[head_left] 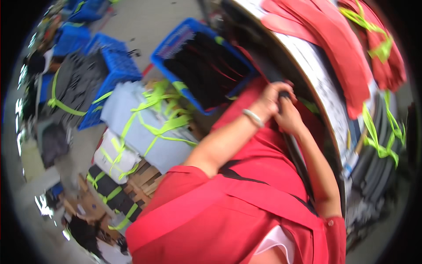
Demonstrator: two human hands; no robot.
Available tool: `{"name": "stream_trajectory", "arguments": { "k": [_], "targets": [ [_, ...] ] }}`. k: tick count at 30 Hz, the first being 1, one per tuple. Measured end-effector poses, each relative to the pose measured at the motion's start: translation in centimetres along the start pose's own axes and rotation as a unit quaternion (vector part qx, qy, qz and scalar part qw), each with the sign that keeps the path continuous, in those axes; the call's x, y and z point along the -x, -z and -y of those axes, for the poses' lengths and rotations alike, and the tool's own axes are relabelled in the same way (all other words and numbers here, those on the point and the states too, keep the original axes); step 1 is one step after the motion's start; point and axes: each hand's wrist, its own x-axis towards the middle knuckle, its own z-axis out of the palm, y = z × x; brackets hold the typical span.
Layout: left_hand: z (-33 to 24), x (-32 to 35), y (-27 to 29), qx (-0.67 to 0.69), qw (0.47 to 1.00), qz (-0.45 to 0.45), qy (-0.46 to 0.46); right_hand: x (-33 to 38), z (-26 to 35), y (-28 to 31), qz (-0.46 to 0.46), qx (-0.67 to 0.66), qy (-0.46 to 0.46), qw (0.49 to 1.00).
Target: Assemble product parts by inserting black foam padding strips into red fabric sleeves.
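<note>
My left hand [269, 99], with a pale bangle [253, 118] at the wrist, is closed in front of my red apron [259, 145], beside the table edge. Just below and to its right, my right hand [288, 115] is closed too, the two nearly touching. A small dark piece [284, 94] shows between the fingers; motion blur and the hands hide what it is. Nearest to them on the left stands a blue crate [160, 55] filled with black fabric pieces [204, 66].
To my right, a white-topped table [303, 50] bears red fabric pieces [325, 39] and grey bundles [380, 145] tied with yellow-green strips. On the left are a light-blue tied bundle [145, 119], a white bundle [115, 154], another blue crate [118, 64] and cardboard [90, 202].
</note>
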Motion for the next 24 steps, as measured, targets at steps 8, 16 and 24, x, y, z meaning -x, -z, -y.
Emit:
{"name": "stream_trajectory", "arguments": {
  "k": [8,16,24],
  "targets": [
    [0.2,1.8,0.8,0.068,0.998,-0.004,-0.014,0.0,2.4,1.0,0.031,0.032,-0.006,0.999],
    [0.5,1.0,0.8,0.056,0.997,-0.024,-0.046,0.9,1.3,0.2,0.039,-0.003,-0.010,0.999],
    [-1.1,2.3,1.5,0.140,0.989,0.049,-0.004,4.5,3.5,0.5,-0.034,0.030,0.066,0.997]
  ]
}}
